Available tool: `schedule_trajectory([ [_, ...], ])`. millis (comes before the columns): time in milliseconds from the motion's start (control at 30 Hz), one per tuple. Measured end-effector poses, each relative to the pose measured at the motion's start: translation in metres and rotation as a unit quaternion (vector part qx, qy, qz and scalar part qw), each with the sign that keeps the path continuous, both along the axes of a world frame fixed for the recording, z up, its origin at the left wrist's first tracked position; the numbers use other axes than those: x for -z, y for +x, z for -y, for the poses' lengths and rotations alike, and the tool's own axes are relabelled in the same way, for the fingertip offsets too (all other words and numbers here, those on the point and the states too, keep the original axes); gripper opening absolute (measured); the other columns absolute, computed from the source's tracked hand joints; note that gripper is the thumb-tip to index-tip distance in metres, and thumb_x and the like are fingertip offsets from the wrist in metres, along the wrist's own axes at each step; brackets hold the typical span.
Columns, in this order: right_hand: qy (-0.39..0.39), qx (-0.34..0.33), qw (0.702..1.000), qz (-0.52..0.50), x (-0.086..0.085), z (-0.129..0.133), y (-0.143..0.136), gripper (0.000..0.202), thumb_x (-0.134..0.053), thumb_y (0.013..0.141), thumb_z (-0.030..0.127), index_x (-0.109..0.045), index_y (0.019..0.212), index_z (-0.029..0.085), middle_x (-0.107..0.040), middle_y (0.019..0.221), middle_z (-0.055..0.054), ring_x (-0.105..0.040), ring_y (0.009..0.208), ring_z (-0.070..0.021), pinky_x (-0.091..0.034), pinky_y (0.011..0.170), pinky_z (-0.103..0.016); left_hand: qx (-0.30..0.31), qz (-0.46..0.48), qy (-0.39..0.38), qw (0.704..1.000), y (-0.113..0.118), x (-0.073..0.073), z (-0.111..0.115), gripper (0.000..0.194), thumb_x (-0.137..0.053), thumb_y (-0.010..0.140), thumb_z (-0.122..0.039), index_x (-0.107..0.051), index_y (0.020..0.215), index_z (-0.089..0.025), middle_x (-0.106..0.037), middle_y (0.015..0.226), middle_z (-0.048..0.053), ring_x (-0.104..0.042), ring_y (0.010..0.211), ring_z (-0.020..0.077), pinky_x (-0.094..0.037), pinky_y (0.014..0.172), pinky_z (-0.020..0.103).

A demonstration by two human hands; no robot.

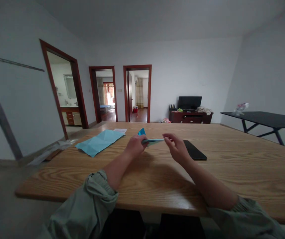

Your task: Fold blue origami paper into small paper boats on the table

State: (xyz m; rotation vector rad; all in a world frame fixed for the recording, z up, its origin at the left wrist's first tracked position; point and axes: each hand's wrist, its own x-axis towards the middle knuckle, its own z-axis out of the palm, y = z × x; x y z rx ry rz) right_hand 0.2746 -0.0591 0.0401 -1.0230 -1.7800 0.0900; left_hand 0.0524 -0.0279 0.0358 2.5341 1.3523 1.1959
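Folded blue paper (pixel 154 141): held above the wooden table, between my two hands, and taken as the reference point for all positions below.

Wooden table (pixel 232 172): light brown with visible grain; extends beneath the folded blue paper and out to both sides of it.

Black table (pixel 269 119): well to the right of the folded blue paper and beyond it, with a partly clear, blurred object (pixel 241 108) on its top.

Dark red cabinet (pixel 177 118): well beyond the folded blue paper, against the far wall, to the right. A black screen (pixel 189 102) stands on it.

Light blue sheet (pixel 101 141): on the wooden table, left of the folded blue paper and apart from it; creased, lying unevenly.

Left hand (pixel 135 146): at the left end of the folded blue paper, my fingers closed and gripping it.

Right hand (pixel 176 146): at the right tip of the folded blue paper, my fingers curled with the fingertips at its edge. Whether they pinch it I cannot tell.

Black flat device (pixel 194 151): on the wooden table, right of the folded blue paper, just beside my right hand.

Bright blue piece (pixel 142 131): just beyond the left end of the folded blue paper; whether joined to it, I cannot tell.
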Motion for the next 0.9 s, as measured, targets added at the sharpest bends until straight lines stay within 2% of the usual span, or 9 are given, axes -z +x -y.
schedule_trajectory([
  [133, -0.069, 0.020, 0.997, -0.039, 0.010, -0.018, 0.023, 0.036, -0.049, 0.081, 0.021, -0.059, 0.115, 0.017, -0.064, 0.111, -0.010, -0.060, 0.091, -0.0196, -0.046, 0.081, -0.033, 0.086, 0.207, -0.105, 0.969, -0.009, 0.004, -0.011, 0.025, -0.064, 0.076, -0.037, -0.060, 0.086, -0.014, -0.058, 0.072, -0.001, -0.051, 0.066, 0.0121, -0.042, 0.065, 0.025],
  [233, -0.141, -0.054, 0.988, 0.013, 0.016, -0.018, 0.017, 0.055, -0.061, 0.075, 0.025, -0.051, 0.128, 0.021, -0.060, 0.122, -0.009, -0.058, 0.101, -0.0212, -0.046, 0.084, -0.034, 0.181, 0.306, -0.187, 0.916, -0.006, 0.006, -0.013, 0.039, -0.072, 0.069, -0.038, -0.062, 0.095, -0.011, -0.065, 0.086, 0.004, -0.056, 0.076, 0.0139, -0.046, 0.075, 0.028],
  [333, -0.209, -0.134, 0.968, 0.040, 0.015, -0.009, 0.001, 0.043, -0.060, 0.080, 0.038, -0.060, 0.119, 0.019, -0.067, 0.108, -0.007, -0.060, 0.096, -0.0223, -0.047, 0.082, -0.033, 0.245, 0.309, -0.247, 0.885, 0.002, 0.011, -0.011, 0.049, -0.076, 0.065, -0.041, -0.064, 0.100, -0.010, -0.068, 0.096, 0.007, -0.059, 0.084, 0.0172, -0.046, 0.082, 0.032],
  [400, -0.213, -0.104, 0.969, 0.075, 0.012, -0.004, -0.006, 0.032, -0.055, 0.084, 0.041, -0.068, 0.102, 0.017, -0.070, 0.095, -0.005, -0.060, 0.090, -0.0227, -0.047, 0.079, -0.032, 0.242, 0.285, -0.255, 0.892, 0.005, 0.012, -0.008, 0.048, -0.076, 0.064, -0.043, -0.066, 0.097, -0.010, -0.068, 0.093, 0.007, -0.060, 0.083, 0.0176, -0.047, 0.081, 0.032],
  [467, -0.174, -0.036, 0.976, 0.123, 0.010, -0.003, -0.004, 0.029, -0.051, 0.086, 0.039, -0.070, 0.090, 0.017, -0.069, 0.086, -0.005, -0.060, 0.085, -0.0226, -0.045, 0.077, -0.031, 0.199, 0.246, -0.226, 0.921, 0.004, 0.013, -0.007, 0.044, -0.075, 0.065, -0.043, -0.066, 0.094, -0.011, -0.069, 0.088, 0.006, -0.060, 0.080, 0.0172, -0.048, 0.078, 0.031],
  [567, -0.078, 0.029, 0.975, 0.204, 0.010, -0.005, 0.004, 0.024, -0.050, 0.087, 0.029, -0.071, 0.094, 0.018, -0.069, 0.092, -0.008, -0.058, 0.088, -0.0222, -0.042, 0.083, -0.031, 0.097, 0.166, -0.135, 0.972, -0.003, 0.009, -0.003, 0.037, -0.071, 0.069, -0.040, -0.068, 0.096, -0.014, -0.068, 0.089, 0.006, -0.061, 0.083, 0.0176, -0.047, 0.078, 0.029],
  [633, -0.041, 0.033, 0.964, 0.260, 0.014, -0.008, 0.006, 0.025, -0.050, 0.086, 0.023, -0.070, 0.101, 0.019, -0.068, 0.100, -0.009, -0.057, 0.095, -0.0221, -0.039, 0.088, -0.030, 0.067, 0.092, -0.083, 0.990, -0.008, 0.006, 0.000, 0.035, -0.069, 0.072, -0.036, -0.068, 0.102, -0.018, -0.068, 0.099, 0.006, -0.060, 0.092, 0.0186, -0.045, 0.084, 0.028],
  [800, -0.113, -0.025, 0.925, 0.363, 0.028, -0.010, -0.002, 0.029, -0.056, 0.078, 0.018, -0.072, 0.101, 0.022, -0.068, 0.101, -0.007, -0.060, 0.092, -0.0209, -0.041, 0.084, -0.028, 0.090, -0.133, -0.140, 0.977, -0.012, 0.010, 0.002, 0.028, -0.065, 0.072, -0.030, -0.073, 0.098, -0.026, -0.071, 0.093, 0.001, -0.061, 0.086, 0.0173, -0.043, 0.080, 0.024],
  [900, -0.142, -0.031, 0.920, 0.364, 0.032, -0.010, -0.004, 0.031, -0.057, 0.075, 0.017, -0.072, 0.101, 0.022, -0.068, 0.099, -0.006, -0.061, 0.087, -0.0198, -0.042, 0.078, -0.026, 0.100, -0.179, -0.153, 0.967, -0.010, 0.016, 0.000, 0.028, -0.067, 0.070, -0.031, -0.074, 0.096, -0.027, -0.071, 0.086, 0.001, -0.060, 0.077, 0.0163, -0.042, 0.073, 0.023],
])
